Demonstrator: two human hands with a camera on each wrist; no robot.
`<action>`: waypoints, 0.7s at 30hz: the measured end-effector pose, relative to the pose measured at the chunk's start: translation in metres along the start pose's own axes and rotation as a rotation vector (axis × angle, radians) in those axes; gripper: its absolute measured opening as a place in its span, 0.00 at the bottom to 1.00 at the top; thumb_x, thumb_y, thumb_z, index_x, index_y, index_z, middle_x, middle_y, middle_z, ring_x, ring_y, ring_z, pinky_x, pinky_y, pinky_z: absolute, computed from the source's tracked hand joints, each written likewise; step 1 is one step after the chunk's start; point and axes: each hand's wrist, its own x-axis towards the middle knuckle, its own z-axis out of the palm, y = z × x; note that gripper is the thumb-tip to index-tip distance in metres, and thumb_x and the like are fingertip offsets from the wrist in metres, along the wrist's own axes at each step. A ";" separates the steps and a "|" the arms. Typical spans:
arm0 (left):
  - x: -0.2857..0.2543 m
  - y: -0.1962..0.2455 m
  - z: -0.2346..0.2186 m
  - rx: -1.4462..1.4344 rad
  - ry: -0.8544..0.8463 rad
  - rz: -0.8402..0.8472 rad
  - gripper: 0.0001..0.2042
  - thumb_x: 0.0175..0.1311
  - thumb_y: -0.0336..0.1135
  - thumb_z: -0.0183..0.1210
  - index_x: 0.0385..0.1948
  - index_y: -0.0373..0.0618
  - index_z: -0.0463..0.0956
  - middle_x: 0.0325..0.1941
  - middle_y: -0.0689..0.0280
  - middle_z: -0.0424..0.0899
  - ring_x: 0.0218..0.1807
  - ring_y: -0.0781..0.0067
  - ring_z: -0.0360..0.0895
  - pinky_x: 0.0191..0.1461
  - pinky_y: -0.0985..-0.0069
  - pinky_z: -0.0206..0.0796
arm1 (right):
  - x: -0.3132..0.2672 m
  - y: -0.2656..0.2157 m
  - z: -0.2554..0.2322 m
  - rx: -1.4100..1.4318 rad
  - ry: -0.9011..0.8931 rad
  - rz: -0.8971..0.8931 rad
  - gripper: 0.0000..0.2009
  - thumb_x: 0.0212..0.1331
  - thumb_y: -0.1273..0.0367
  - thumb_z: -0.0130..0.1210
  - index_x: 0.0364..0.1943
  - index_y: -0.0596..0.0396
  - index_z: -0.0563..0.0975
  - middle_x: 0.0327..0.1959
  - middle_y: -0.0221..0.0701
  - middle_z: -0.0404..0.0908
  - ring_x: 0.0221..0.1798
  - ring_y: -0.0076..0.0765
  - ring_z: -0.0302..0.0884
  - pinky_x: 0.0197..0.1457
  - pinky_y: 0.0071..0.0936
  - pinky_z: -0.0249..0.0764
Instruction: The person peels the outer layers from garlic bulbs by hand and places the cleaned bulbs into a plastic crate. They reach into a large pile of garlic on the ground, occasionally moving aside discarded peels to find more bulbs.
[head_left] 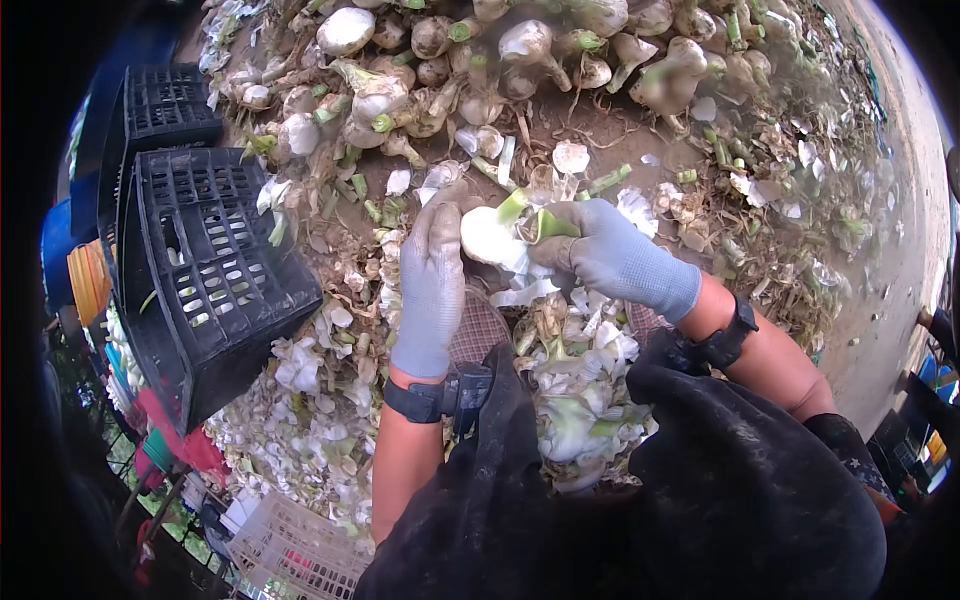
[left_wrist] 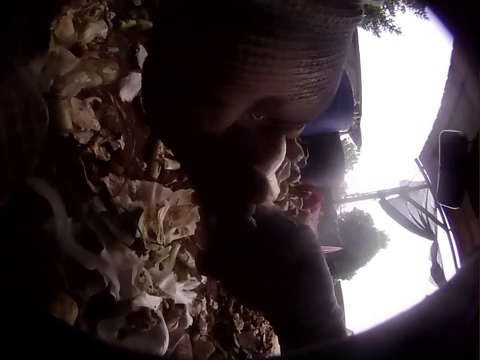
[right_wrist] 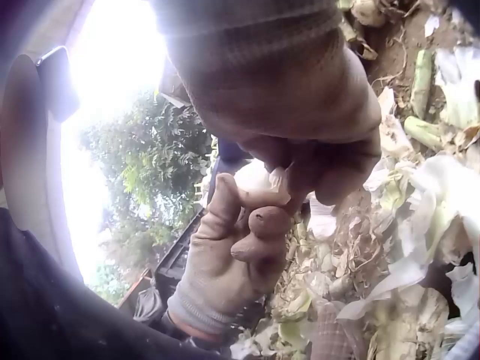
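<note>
A white peeled bulb, which looks like garlic, is gripped by the gloved left hand, its fingers curled round the bulb's left side. On the bulb's right, the gloved right hand pinches a green stalk or leaf piece against the bulb's top. In the right wrist view the bulb lies between the left hand's thumb and fingers, with the right hand close over it. The left wrist view is dark; the left hand hides most of the bulb.
Unpeeled bulbs with stalks are heaped along the far side. Black crates stand at the left, and a pale crate lies at the lower left. Peeled skins and leaves cover the ground between the legs and around.
</note>
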 end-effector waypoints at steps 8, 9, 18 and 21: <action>-0.004 0.016 -0.004 0.016 -0.127 -0.044 0.14 0.70 0.39 0.49 0.41 0.34 0.75 0.45 0.61 0.80 0.44 0.73 0.78 0.50 0.75 0.71 | 0.002 0.013 -0.004 -0.599 0.103 -0.212 0.10 0.54 0.71 0.52 0.39 0.60 0.76 0.32 0.46 0.80 0.37 0.47 0.80 0.41 0.39 0.74; -0.007 0.021 -0.003 -0.322 -0.095 -0.158 0.15 0.70 0.40 0.49 0.41 0.33 0.74 0.45 0.60 0.80 0.45 0.72 0.78 0.50 0.74 0.72 | 0.004 0.019 -0.010 -0.911 0.262 -0.252 0.10 0.53 0.71 0.52 0.38 0.59 0.76 0.32 0.46 0.80 0.38 0.50 0.80 0.41 0.41 0.75; 0.010 -0.043 -0.030 -0.947 0.143 -0.222 0.15 0.70 0.40 0.50 0.50 0.40 0.71 0.47 0.61 0.79 0.50 0.66 0.78 0.54 0.63 0.73 | -0.036 -0.004 0.001 -0.473 -0.906 -0.148 0.10 0.56 0.65 0.54 0.40 0.52 0.77 0.35 0.39 0.79 0.38 0.49 0.78 0.44 0.40 0.74; 0.009 -0.035 -0.022 -0.878 0.163 -0.187 0.13 0.69 0.38 0.52 0.49 0.40 0.72 0.47 0.61 0.79 0.50 0.66 0.78 0.52 0.62 0.74 | -0.017 0.000 0.004 -1.123 -0.107 -0.234 0.16 0.58 0.58 0.56 0.42 0.55 0.78 0.34 0.44 0.81 0.40 0.45 0.81 0.44 0.36 0.75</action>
